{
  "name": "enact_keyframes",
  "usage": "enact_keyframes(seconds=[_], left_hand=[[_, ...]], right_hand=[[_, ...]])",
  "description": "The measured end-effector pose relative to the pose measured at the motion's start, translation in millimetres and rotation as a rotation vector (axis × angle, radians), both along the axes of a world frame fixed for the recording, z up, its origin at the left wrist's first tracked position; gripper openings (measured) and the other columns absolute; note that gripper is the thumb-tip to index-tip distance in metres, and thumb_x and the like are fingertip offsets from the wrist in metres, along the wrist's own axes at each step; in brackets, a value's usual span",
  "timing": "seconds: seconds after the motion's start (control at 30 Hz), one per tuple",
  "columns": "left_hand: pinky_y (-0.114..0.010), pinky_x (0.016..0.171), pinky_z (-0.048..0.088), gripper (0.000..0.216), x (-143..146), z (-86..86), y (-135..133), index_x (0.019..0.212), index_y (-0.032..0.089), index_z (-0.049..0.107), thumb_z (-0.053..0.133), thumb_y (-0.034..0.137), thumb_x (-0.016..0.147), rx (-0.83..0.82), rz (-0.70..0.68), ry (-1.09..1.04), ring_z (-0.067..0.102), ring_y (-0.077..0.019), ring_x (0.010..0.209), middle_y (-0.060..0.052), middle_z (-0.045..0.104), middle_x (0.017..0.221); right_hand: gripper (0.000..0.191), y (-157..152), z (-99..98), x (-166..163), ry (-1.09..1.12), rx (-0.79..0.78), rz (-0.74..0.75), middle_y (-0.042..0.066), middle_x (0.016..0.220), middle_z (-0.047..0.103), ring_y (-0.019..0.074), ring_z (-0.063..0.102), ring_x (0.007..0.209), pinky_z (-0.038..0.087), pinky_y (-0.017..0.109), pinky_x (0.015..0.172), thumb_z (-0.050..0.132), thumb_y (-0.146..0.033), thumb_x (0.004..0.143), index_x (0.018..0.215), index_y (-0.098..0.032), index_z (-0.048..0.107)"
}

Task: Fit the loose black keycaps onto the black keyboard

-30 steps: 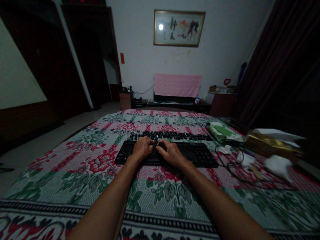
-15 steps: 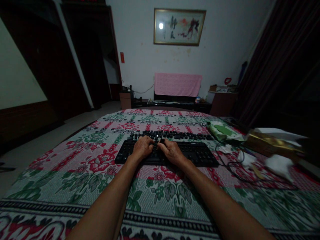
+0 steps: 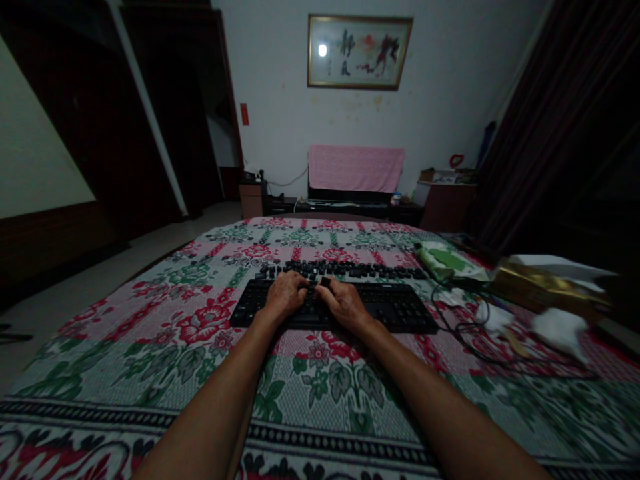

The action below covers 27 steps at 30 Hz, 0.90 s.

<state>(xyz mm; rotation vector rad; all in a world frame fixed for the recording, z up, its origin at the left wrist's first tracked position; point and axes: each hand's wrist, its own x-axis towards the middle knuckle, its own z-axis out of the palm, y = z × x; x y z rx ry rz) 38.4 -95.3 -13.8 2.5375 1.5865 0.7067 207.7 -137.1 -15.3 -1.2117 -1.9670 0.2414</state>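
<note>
View, single, head-worn: it looks from above the near side of the cloth-covered bench [image 3: 150, 320], facing forward and slanting down, with the left forearm [image 3: 215, 393] and right forearm [image 3: 440, 393] entering at the bottom edge, nearest the lens. The keyboard [image 3: 407, 305] lies at middle range, below the centre of the field, seen obliquely from its near side. At far range stands the wall [image 3: 270, 60], faced nearly square-on, its framed picture [image 3: 360, 52] close to the top edge.

Left of the keyboard [image 3: 313, 317] is passable; rightward, cable [image 3: 463, 327] obstructs.
</note>
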Motion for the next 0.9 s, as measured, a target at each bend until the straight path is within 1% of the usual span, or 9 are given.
enact_keyframes(seconds=[0.17, 0.37, 0.53, 0.6, 0.67, 0.77, 0.9], left_hand=[[-0.034, 0.095, 0.04, 0.026, 0.3, 1.1, -0.9, 0.098, 0.022, 0.068, 0.05, 0.024, 0.079, -0.009, 0.005, 0.003, 0.052, -0.0218, 0.102, -0.006, 0.061, 0.107], [-0.033, 0.095, 0.04, 0.026, 0.7, 1.3, -1.3, 0.099, 0.023, 0.068, 0.052, 0.024, 0.079, -0.008, 0.019, 0.012, 0.052, -0.021, 0.102, -0.005, 0.062, 0.107], [-0.033, 0.095, 0.041, 0.026, 0.8, 4.4, -1.3, 0.097, 0.022, 0.068, 0.051, 0.024, 0.078, -0.007, 0.006, -0.011, 0.054, -0.0213, 0.103, -0.005, 0.063, 0.106], [-0.033, 0.095, 0.041, 0.027, 3.2, 7.9, -2.5, 0.098, 0.022, 0.068, 0.052, 0.025, 0.077, -0.003, -0.035, -0.049, 0.055, -0.021, 0.102, -0.005, 0.064, 0.105], [-0.031, 0.094, 0.043, 0.029, 7.3, 12.0, -4.7, 0.099, 0.021, 0.069, 0.053, 0.022, 0.074, -0.024, -0.114, -0.119, 0.057, -0.0199, 0.101, -0.004, 0.065, 0.104], [-0.027, 0.089, 0.046, 0.033, 14.1, 15.6, -8.3, 0.1, 0.023, 0.069, 0.054, 0.019, 0.07, -0.135, -0.235, -0.281, 0.061, -0.0169, 0.095, 0.0, 0.068, 0.102], [-0.025, 0.082, 0.049, 0.033, 18.9, 11.5, -8.7, 0.102, 0.019, 0.068, 0.056, 0.024, 0.071, -0.268, -0.335, -0.471, 0.064, -0.0162, 0.087, -0.001, 0.071, 0.094]], right_hand=[[0.022, -1.6, 1.1, 0.4, 0.066, 0.008, 0.037, 0.005, 0.076, 0.066, 0.0154, 0.061, 0.068, 0.042, 0.024, 0.063, 0.046, -0.034, 0.088, 0.085, -0.018, 0.061], [0.028, 3.9, 2.5, 6.5, 0.385, -0.082, -0.026, 0.003, 0.073, 0.066, 0.0132, 0.058, 0.06, 0.044, 0.023, 0.057, 0.043, -0.041, 0.087, 0.08, -0.018, 0.057], [0.026, 7.7, 0.1, 8.6, 0.477, -0.148, -0.009, 0.003, 0.073, 0.066, 0.0131, 0.059, 0.058, 0.046, 0.024, 0.057, 0.045, -0.042, 0.085, 0.079, -0.019, 0.055], [0.025, 7.7, 0.2, 8.3, 0.488, -0.156, -0.009, 0.003, 0.073, 0.066, 0.0131, 0.059, 0.057, 0.046, 0.024, 0.056, 0.046, -0.041, 0.084, 0.079, -0.019, 0.055], [0.024, 7.4, 0.5, 8.0, 0.499, -0.158, -0.013, 0.003, 0.074, 0.066, 0.0132, 0.058, 0.058, 0.046, 0.024, 0.056, 0.045, -0.041, 0.084, 0.08, -0.019, 0.054], [0.026, 7.4, 0.3, 8.2, 0.508, -0.144, -0.025, 0.003, 0.073, 0.065, 0.0134, 0.058, 0.059, 0.046, 0.024, 0.056, 0.045, -0.042, 0.084, 0.08, -0.019, 0.054], [0.027, 7.5, -1.0, 8.8, 0.525, -0.129, -0.026, 0.003, 0.072, 0.064, 0.014, 0.058, 0.06, 0.046, 0.025, 0.058, 0.045, -0.043, 0.084, 0.079, -0.019, 0.056]])
